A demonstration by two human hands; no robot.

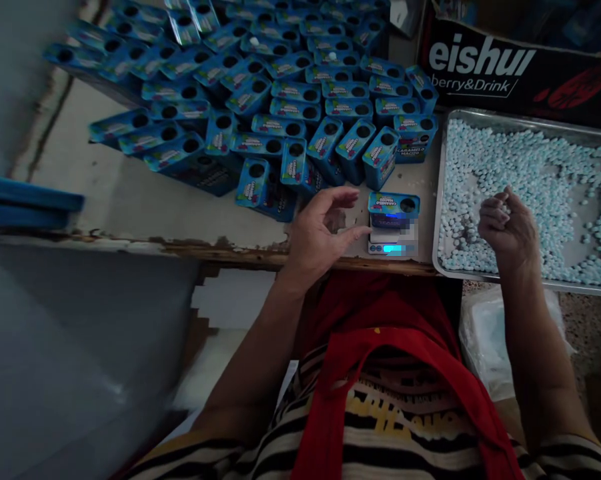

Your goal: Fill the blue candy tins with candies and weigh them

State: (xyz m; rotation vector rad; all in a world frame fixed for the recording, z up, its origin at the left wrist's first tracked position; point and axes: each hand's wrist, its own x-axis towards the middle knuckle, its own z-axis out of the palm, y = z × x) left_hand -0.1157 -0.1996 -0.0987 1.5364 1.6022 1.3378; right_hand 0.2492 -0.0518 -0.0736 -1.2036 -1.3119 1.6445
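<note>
My left hand [325, 230] is open, its thumb and fingers curved apart, just left of a small digital scale [379, 248] with a lit display. On the scale stands a blue candy tin [387, 202], upright, with a dark round hole in its top. My right hand [505, 223] is over a metal tray [439, 220] on the right, fingers curled closed; what they hold, if anything, is hidden. Small pale blue and white candies [510, 153] lie spread across the tray.
Many similar blue tins [295, 90] crowd the table [85, 133] behind the scale. A black printed carton [480, 73] stands behind the tray. At the left edge are more blue boxes [25, 203]. A clear plastic bag [485, 333] lies below the tray.
</note>
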